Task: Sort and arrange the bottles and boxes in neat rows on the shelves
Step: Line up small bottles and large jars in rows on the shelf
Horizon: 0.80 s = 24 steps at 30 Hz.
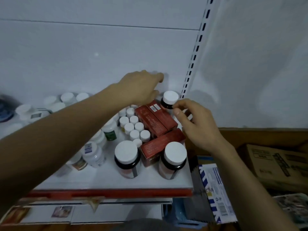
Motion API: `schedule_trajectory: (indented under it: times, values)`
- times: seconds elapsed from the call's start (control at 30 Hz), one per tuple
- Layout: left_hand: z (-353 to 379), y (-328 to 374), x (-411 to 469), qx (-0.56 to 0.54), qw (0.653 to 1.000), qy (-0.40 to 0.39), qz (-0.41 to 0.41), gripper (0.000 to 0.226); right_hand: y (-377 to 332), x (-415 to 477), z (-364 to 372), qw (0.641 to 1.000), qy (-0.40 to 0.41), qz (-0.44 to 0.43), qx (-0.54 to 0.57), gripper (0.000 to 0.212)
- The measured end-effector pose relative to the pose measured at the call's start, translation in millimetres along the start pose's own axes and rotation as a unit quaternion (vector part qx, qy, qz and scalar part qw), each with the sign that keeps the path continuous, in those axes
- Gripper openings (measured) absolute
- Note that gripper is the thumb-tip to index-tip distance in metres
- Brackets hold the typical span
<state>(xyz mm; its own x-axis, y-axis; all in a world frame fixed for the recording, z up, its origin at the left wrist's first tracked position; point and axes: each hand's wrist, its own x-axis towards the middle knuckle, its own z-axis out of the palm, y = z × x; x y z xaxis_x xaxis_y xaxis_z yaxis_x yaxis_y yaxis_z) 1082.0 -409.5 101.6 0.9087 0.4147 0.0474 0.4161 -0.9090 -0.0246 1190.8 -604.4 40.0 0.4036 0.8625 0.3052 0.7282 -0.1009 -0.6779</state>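
On the white shelf (100, 179) two red boxes (155, 120) lie side by side, with a third red box (160, 145) across their near end. Two large dark bottles with white caps (128, 159) (173, 159) stand at the front. A smaller dark bottle (170, 99) stands at the back right corner. My right hand (196, 124) pinches its side with thumb and index finger. My left hand (141, 87) reaches over the boxes' far end, thumb and index spread with nothing seen between them. Several small white-capped bottles (135, 129) stand in rows left of the boxes.
White bottles (66, 100) crowd the back left; a green-labelled bottle (110, 130) and a clear one (93, 154) stand mid-shelf. A slotted upright (193, 60) bounds the shelf on the right. Beyond it are a cardboard box (275, 164) and a blue-white package (215, 189).
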Motion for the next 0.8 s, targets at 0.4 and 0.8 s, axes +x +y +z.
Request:
schedule_trajectory:
  times: [0.4,0.8]
  values:
    - [47.3,-54.7,-83.7,0.075,0.992,-0.084,-0.056,0.037,-41.5,112.2,80.2,0.927,-0.228,-0.125,-0.270,0.026]
    - [50.9,-65.5,-100.2,-0.138,0.980,0.020,-0.145,0.031,-54.2,139.9,96.7,0.944,-0.226,0.025,-0.239,0.036]
